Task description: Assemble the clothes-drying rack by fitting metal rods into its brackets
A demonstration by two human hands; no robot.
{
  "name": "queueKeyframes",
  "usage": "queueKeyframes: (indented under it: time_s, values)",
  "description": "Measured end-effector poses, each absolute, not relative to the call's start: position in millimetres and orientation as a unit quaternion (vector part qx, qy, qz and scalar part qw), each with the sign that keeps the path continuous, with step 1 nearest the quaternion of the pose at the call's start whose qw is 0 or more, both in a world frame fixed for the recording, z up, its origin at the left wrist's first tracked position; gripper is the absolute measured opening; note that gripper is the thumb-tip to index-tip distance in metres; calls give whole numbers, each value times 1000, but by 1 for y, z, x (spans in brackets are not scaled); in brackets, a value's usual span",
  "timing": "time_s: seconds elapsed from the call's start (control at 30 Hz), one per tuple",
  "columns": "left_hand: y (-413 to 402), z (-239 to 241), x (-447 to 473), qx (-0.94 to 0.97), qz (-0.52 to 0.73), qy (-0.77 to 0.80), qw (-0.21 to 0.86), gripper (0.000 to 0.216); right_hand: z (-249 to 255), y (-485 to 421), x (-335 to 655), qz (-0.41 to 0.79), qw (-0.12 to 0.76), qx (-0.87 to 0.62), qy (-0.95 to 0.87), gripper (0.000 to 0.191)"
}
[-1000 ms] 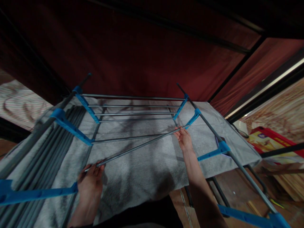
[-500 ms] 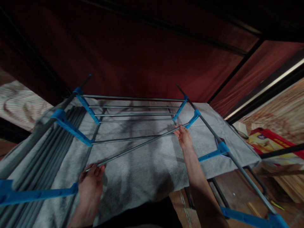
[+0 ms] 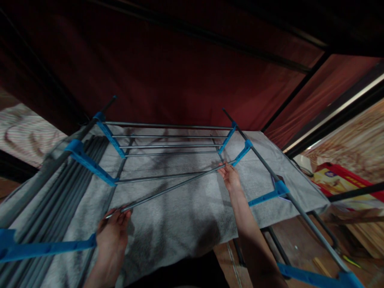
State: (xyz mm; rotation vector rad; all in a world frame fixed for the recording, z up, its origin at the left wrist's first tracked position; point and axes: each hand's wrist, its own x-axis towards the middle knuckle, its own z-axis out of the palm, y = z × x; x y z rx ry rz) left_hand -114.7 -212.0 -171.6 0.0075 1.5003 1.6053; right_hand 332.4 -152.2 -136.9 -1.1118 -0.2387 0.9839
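A thin grey metal tube (image 3: 171, 189) runs slantwise between my hands. Its near left end is pinched in my left hand (image 3: 113, 228). Toward its far end my right hand (image 3: 230, 176) closes round it, beside a blue plastic bracket (image 3: 244, 151) on the right post (image 3: 267, 165). That end appears to touch the bracket; whether it sits in a socket I cannot tell. Behind it, another crossbar (image 3: 162, 177) reaches from the left blue bracket (image 3: 93, 166) toward the right side. Several more crossbars (image 3: 171, 146) span the rack's far tier.
Several loose grey tubes (image 3: 64, 196) lie on the grey cloth (image 3: 180, 228) at the left. More blue brackets (image 3: 268, 196) jut from the posts toward me. A red and yellow package (image 3: 339, 180) stands at the right. Dark red fabric (image 3: 168, 80) hangs behind.
The held tube has shifted slightly left and down at its right end, with my right hand following. My left hand has moved a little left. Both keep their hold.
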Motion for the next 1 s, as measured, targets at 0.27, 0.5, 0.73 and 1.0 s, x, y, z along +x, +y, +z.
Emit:
queueKeyframes:
  time_s: [0.27, 0.5, 0.73, 1.0]
  values:
    - [-213, -171, -120, -2, 663, 593, 456, 29, -153, -154, 333, 444, 722, -512, -141, 20]
    - [-217, -169, -124, 33, 660, 590, 463, 29, -160, -156, 331, 447, 720, -515, -131, 19]
    - [-214, -164, -118, 31, 659, 613, 434, 27, -157, -157, 330, 454, 714, -519, -121, 20]
    - [-211, -152, -113, -17, 659, 599, 455, 25, -161, -156, 334, 446, 702, -536, -145, 30]
